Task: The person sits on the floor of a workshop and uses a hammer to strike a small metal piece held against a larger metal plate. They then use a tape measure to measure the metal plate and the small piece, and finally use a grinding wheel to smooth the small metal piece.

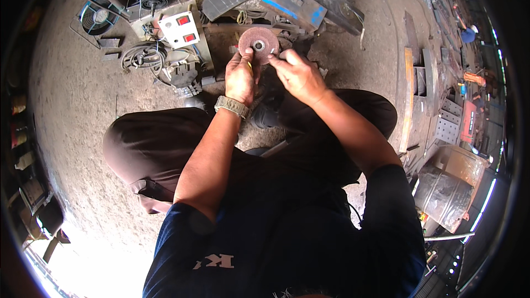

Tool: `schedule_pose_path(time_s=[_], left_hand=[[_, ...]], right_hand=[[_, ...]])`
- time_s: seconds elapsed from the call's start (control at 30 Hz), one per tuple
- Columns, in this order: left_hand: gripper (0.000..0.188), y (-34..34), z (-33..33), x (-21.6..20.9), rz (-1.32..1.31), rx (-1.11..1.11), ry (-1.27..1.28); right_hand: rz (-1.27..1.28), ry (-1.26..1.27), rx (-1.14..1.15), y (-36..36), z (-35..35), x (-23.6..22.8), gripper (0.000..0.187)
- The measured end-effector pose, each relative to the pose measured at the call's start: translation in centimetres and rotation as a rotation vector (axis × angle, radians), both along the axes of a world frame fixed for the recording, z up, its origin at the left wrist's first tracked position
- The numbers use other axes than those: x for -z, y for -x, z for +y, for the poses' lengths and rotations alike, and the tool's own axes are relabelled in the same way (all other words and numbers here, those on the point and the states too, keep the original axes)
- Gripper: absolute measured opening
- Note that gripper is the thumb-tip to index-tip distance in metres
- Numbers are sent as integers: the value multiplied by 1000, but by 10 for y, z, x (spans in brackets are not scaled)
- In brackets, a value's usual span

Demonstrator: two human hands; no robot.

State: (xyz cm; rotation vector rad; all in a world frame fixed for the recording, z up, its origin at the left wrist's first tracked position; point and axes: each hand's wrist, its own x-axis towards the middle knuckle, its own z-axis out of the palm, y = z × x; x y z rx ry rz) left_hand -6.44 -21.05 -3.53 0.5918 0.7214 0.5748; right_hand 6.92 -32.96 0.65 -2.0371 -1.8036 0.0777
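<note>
A round reddish-brown grinding disc (pixel 262 35) with a metal ring at its centre faces up in front of me. My left hand (pixel 240 80) grips its near left edge, the thumb lying on the face by the centre. Something yellow shows at that hand's fingers, too small to make out. My right hand (pixel 301 77) has its fingers curled, with the fingertips at the disc's near right edge. What lies under the disc is hidden. On my left wrist is a watch (pixel 232 106) with a pale band.
A control box (pixel 179 30) with two red switches stands front left beside coiled cable (pixel 143 57) and a fan (pixel 99 19). Metal plates (pixel 229 0) and a dark blue-marked piece (pixel 292 5) lie ahead. To the right are metal bars (pixel 407 99) and a metal drum (pixel 443 190).
</note>
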Motion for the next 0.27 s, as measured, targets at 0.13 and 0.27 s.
schedule_pose_path(time_s=[0.13,0.27], left_hand=[[18,-2,-3,-5,5,-23,28],[18,-2,-3,-5,14,-20,17]], right_hand=[[54,-13,83,-10,5,-4,33],[76,74,68,-11,2,3,35]])
